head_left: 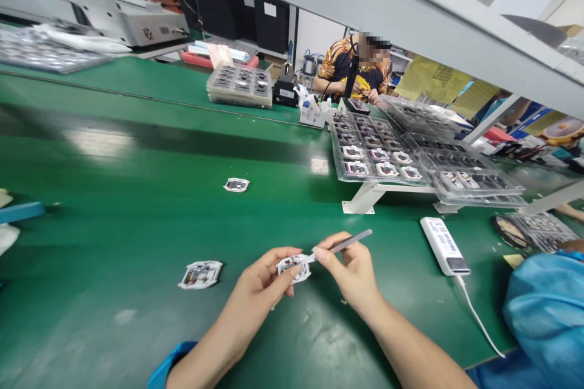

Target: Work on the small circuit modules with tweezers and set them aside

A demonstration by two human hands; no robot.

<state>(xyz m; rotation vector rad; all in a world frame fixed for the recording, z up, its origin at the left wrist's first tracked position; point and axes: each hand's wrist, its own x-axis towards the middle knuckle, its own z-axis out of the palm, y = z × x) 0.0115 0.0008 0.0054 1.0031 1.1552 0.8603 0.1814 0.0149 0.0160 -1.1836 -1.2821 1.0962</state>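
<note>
Between the fingers of my left hand (pixel 264 282) is a small white-framed electronic part (pixel 298 272), held just above the green bench. My right hand (pixel 353 267) grips a pair of metal tweezers (pixel 343 243), whose tips reach onto the face of the part. What the tips pinch, if anything, is too small to make out. A similar white-framed part (pixel 201 275) lies on the bench to the left of my left hand. Farther back lies another such part (pixel 236 185).
Clear trays of parts (pixel 378 152) sit on a white raised stand (pixel 365 197) at the right. A white corded device (pixel 443 246) lies right of my hand. Stacked trays (pixel 239 85) and a white box (pixel 312 112) stand behind. A co-worker (pixel 335 73) sits opposite; a blue sleeve (pixel 542 310) is at right.
</note>
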